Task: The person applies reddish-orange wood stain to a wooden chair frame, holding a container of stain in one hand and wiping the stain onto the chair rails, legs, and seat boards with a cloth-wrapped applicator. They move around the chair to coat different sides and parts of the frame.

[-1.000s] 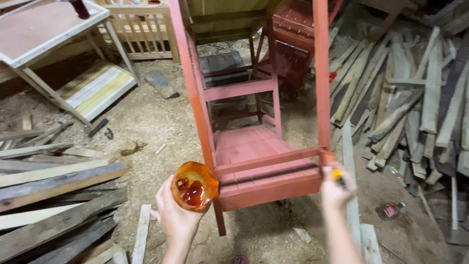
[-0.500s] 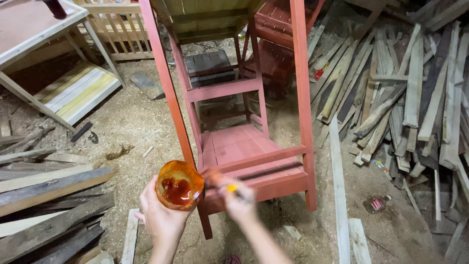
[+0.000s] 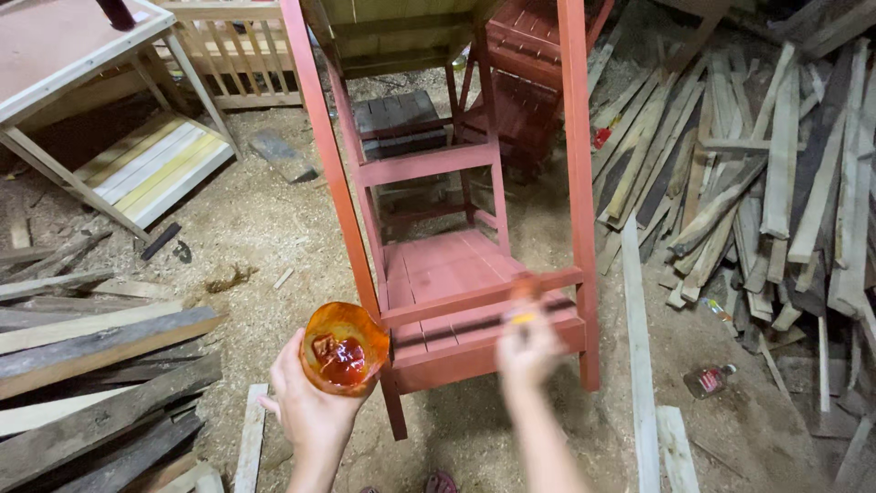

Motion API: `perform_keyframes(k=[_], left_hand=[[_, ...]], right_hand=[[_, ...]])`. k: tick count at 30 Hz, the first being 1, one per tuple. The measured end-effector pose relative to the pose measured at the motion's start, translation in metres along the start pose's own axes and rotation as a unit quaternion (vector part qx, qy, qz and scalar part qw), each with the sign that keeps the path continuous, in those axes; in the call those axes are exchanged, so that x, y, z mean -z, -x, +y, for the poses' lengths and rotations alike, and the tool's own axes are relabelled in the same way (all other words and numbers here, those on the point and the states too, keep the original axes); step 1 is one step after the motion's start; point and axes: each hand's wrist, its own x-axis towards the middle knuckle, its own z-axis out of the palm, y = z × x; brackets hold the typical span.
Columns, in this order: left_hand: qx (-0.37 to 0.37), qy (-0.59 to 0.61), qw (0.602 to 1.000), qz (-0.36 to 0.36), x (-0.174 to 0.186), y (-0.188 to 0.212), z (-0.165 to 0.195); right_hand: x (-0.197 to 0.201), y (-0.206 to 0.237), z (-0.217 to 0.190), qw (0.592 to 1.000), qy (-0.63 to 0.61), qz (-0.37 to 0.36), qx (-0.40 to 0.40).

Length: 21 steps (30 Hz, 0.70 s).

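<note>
My left hand (image 3: 312, 406) holds an orange cut-off plastic cup (image 3: 344, 349) with red paint in its bottom, low and left of centre. A red-painted wooden frame with a slatted shelf (image 3: 452, 274) stands just beyond it. My right hand (image 3: 527, 351) is blurred in front of the shelf's lower front rail and grips a small brush with a yellow band (image 3: 522, 309), its tip at the rail.
Grey planks (image 3: 100, 351) are piled at the left. A heap of wood offcuts (image 3: 766, 173) fills the right. A small bottle (image 3: 710, 380) lies on the sawdust floor. An unpainted table frame (image 3: 82, 100) stands at the upper left, more red furniture (image 3: 529, 82) behind.
My right hand went from the frame's right leg to the cup and has now come back to the lower front rail. The cup stayed about where it was.
</note>
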Motion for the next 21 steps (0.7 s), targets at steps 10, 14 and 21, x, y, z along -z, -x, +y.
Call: perform_keyframes(k=[10, 14, 21], left_hand=[[0.023, -0.028, 0.999, -0.009, 0.021, -0.004, -0.003], [0.042, -0.043, 0.997, -0.04, 0.03, -0.003, 0.007], [0.018, 0.005, 0.999, -0.047, 0.049, -0.002, 0.023]], right_hand=[[-0.038, 0.09, -0.127, 0.967, -0.046, -0.252, -0.01], [-0.034, 0.069, -0.118, 0.915, -0.163, -0.333, -0.156], [0.006, 0.016, -0.093, 0.882, -0.248, -0.254, -0.312]])
